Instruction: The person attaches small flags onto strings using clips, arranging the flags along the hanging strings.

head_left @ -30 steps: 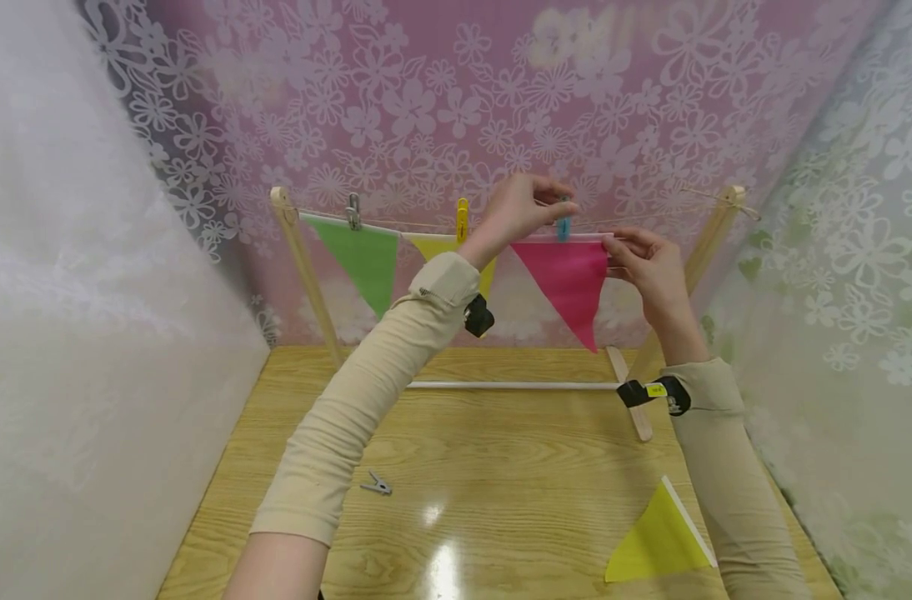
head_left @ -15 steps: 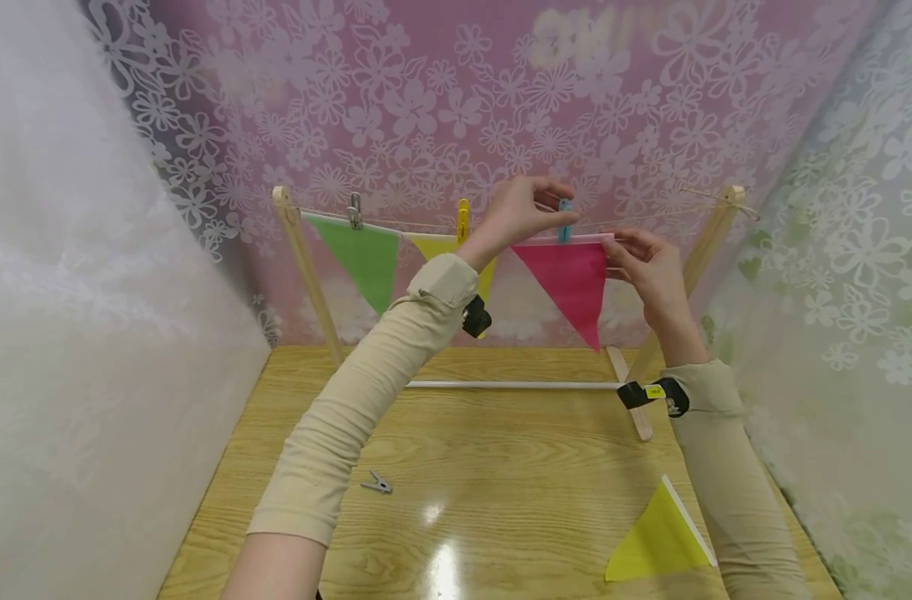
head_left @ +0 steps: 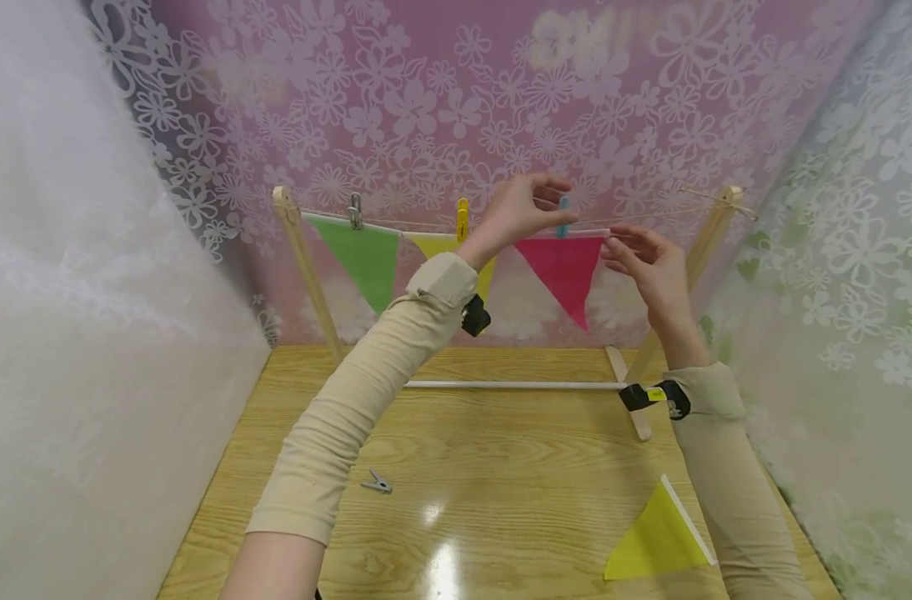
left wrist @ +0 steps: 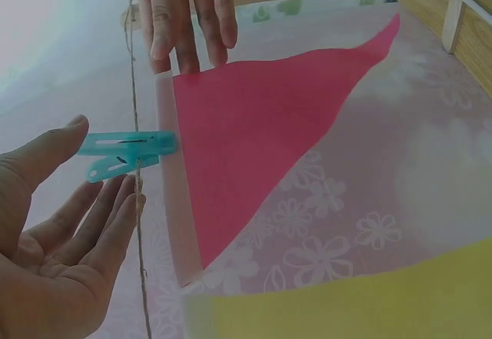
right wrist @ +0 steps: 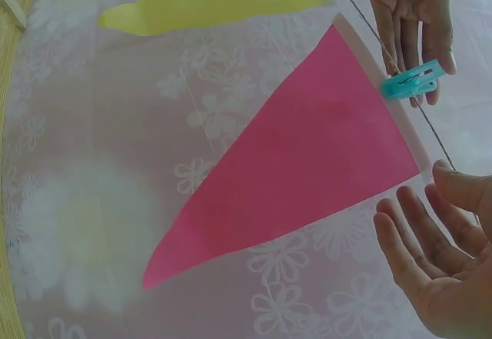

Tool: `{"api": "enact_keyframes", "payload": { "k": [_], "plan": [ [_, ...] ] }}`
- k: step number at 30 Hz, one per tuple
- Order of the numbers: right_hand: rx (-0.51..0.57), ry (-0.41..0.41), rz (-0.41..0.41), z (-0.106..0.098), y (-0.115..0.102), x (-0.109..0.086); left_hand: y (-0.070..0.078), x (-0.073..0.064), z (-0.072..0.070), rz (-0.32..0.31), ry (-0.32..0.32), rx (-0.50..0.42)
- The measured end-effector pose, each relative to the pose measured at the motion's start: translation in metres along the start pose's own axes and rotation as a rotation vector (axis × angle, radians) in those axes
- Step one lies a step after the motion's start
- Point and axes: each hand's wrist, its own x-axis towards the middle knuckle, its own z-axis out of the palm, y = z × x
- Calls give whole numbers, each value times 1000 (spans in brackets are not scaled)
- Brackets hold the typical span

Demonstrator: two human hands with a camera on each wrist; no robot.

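Note:
A pink triangular pennant (head_left: 564,271) hangs by its white top band from a string (left wrist: 141,231), held by a blue clothespin (left wrist: 127,148). Around the clothespin's handle end is my left hand (left wrist: 58,224), thumb on one side and fingers on the other, spread apart rather than pinching. At the pennant's right corner my right hand (right wrist: 442,254) has its fingers loosely extended, a small gap from the white band in the right wrist view. Further left hang a yellow pennant (head_left: 433,247) under a yellow clothespin (head_left: 462,218) and a green pennant (head_left: 362,254) under a grey clothespin (head_left: 354,212).
Wooden posts (head_left: 306,275) carry the string at both ends, with a white rod (head_left: 516,385) low between them. On the table (head_left: 486,467) lie a grey clothespin (head_left: 378,482) and another yellow pennant (head_left: 660,537). Patterned curtains surround the table.
My right fingers have come off the pennant's corner and opened. The left fingers have loosened around the blue clothespin. The pink pennant has lifted slightly and its tip has swung left.

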Motion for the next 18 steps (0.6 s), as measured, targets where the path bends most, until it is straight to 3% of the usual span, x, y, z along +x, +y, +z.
{"api": "enact_keyframes", "payload": {
  "k": [11, 14, 18],
  "plan": [
    [24, 7, -63, -5, 2, -6, 5, -10, -9, 66, 11, -33],
    [-12, 11, -70, -5, 2, -11, 7, -16, -10, 79, 70, -51],
    [-28, 15, -91, -6, 5, -21, 7, -30, -11, 190, 218, -73]
  ]
}}
